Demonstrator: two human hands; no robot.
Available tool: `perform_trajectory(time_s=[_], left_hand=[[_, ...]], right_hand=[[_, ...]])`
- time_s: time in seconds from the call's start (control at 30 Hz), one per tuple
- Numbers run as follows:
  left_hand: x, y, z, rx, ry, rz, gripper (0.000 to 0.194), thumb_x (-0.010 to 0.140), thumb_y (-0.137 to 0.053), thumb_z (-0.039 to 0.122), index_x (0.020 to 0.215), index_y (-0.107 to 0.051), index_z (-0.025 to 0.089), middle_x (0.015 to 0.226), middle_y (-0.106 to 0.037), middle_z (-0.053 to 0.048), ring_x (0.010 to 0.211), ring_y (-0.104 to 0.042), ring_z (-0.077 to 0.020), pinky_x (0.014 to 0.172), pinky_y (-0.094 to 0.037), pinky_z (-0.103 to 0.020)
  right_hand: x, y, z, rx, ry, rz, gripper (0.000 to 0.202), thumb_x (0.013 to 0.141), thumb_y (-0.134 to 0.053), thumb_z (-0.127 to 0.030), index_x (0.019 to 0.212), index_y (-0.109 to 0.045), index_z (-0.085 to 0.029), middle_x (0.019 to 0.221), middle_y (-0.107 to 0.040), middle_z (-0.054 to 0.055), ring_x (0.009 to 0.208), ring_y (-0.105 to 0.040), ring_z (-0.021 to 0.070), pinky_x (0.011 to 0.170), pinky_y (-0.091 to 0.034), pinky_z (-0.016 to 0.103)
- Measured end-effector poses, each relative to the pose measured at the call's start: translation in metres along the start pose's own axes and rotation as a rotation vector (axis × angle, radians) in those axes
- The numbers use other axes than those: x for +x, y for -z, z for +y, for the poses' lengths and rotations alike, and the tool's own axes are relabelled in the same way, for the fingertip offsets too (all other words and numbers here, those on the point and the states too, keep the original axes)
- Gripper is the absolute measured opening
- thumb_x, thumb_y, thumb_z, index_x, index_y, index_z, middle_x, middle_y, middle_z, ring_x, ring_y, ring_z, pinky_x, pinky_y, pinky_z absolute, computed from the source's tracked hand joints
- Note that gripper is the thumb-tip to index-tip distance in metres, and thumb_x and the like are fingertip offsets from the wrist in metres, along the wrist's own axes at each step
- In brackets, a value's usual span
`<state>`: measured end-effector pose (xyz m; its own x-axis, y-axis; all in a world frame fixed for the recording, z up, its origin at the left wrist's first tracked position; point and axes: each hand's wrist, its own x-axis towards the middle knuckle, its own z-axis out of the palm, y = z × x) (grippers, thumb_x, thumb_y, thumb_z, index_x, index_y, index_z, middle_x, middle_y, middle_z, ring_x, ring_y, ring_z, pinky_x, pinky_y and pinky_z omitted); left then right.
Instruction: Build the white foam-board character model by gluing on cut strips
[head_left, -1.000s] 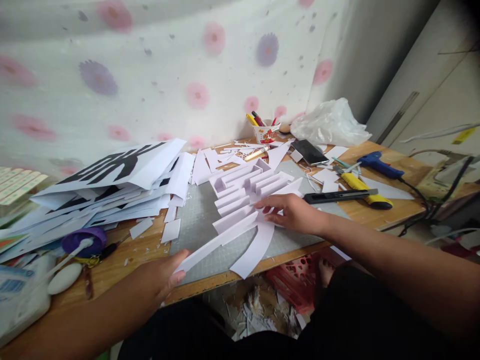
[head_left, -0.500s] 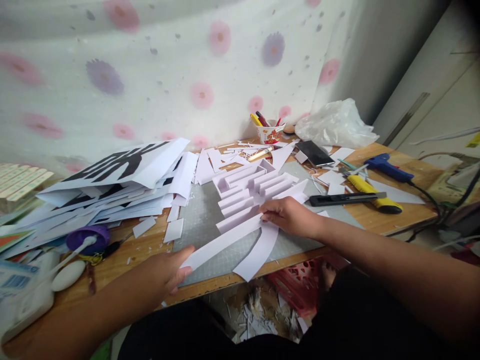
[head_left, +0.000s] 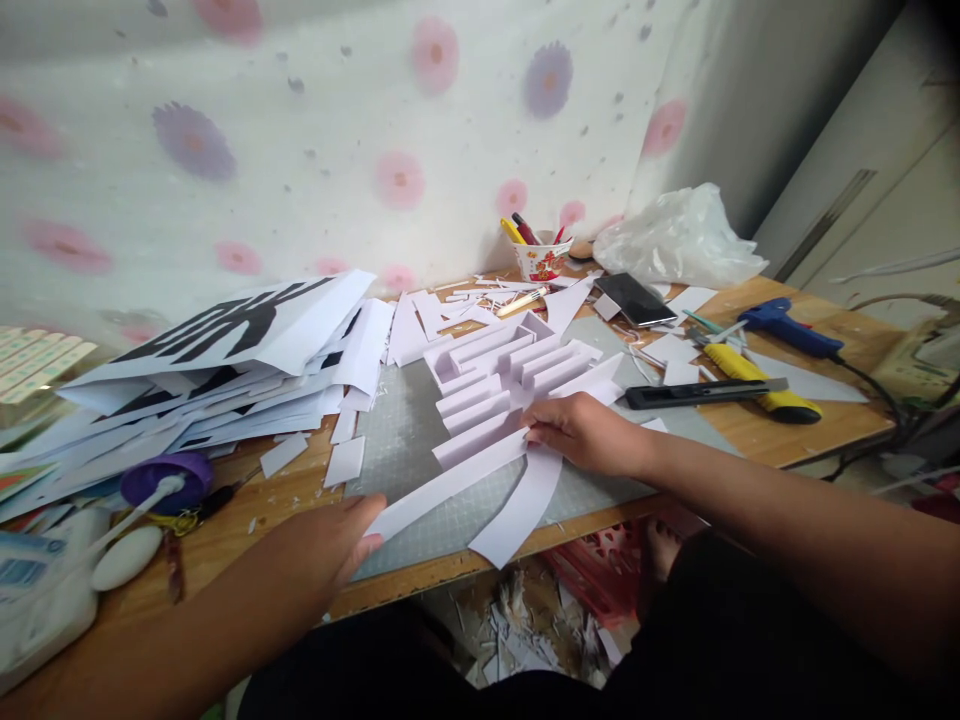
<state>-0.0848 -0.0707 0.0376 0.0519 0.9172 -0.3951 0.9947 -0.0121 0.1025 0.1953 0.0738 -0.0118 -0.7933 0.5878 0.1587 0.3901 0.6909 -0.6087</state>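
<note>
A long white paper strip [head_left: 450, 487] stands on edge along the near side of a white paper structure [head_left: 480, 408] with several upright walls. My left hand [head_left: 346, 540] pinches the strip's near left end between thumb and fingers. At its other end, my right hand [head_left: 581, 430] is closed on the strip, beside the structure's walls; its fingertips are partly hidden. A curved white paper piece [head_left: 519, 512] runs from under my right hand toward the table's front edge. Beneath it all lies a grey cutting mat [head_left: 397, 430].
Left stands a stack of printed paper bags [head_left: 247, 335], with a purple cup-shaped item [head_left: 166, 482] before it. On the right lie a black utility knife [head_left: 690, 393], a yellow-handled tool [head_left: 787, 405], a blue glue gun [head_left: 787, 325] and a phone [head_left: 634, 300]. Paper scraps and a pen tub [head_left: 541, 260] are behind.
The camera view has shifted slightly. Both hands keep hold of the strip in nearly the same place against the structure.
</note>
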Motion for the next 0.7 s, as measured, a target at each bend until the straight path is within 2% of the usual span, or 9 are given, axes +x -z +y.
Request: perform_trajectory(time_s=[0.17,0.43,0.6,0.7], left_hand=[[0.002,-0.003,-0.004,0.073,-0.037,-0.032,0.022,0.088,-0.033,0.034,0.086,-0.051,0.021,0.085,-0.064,-0.005,0.078,-0.060,-0.0221,0.064,-0.036,-0.030],[0.003,-0.001,-0.005,0.068,-0.030,-0.014,0.023,0.089,-0.033,0.035,0.082,-0.051,0.021,0.084,-0.062,-0.003,0.076,-0.058,-0.0206,0.065,-0.036,-0.030],[0.007,-0.003,0.006,0.128,0.008,0.040,0.020,0.087,-0.035,0.027,0.095,-0.053,0.021,0.096,-0.063,-0.006,0.090,-0.059,-0.0241,0.069,-0.038,-0.032],[0.009,-0.005,0.016,0.201,0.055,0.070,0.016,0.087,-0.037,0.026,0.091,-0.052,0.020,0.092,-0.064,-0.007,0.086,-0.061,-0.0257,0.063,-0.037,-0.032]], right_hand=[[-0.001,0.000,-0.001,0.006,0.004,-0.007,0.020,0.088,-0.045,-0.018,0.093,-0.064,-0.017,0.083,-0.067,0.005,0.073,-0.059,0.0157,0.068,-0.042,0.026],[-0.002,-0.001,0.001,-0.027,0.011,-0.021,0.021,0.088,-0.044,-0.019,0.093,-0.064,-0.017,0.083,-0.068,0.005,0.073,-0.060,0.0166,0.068,-0.043,0.027],[0.000,0.000,-0.002,-0.018,0.010,-0.017,0.022,0.087,-0.045,-0.017,0.095,-0.065,-0.017,0.086,-0.068,0.005,0.074,-0.060,0.0163,0.069,-0.044,0.027],[0.001,0.000,-0.002,-0.046,0.011,-0.011,0.020,0.087,-0.046,-0.017,0.091,-0.065,-0.017,0.082,-0.068,0.005,0.071,-0.059,0.0157,0.067,-0.043,0.026]])
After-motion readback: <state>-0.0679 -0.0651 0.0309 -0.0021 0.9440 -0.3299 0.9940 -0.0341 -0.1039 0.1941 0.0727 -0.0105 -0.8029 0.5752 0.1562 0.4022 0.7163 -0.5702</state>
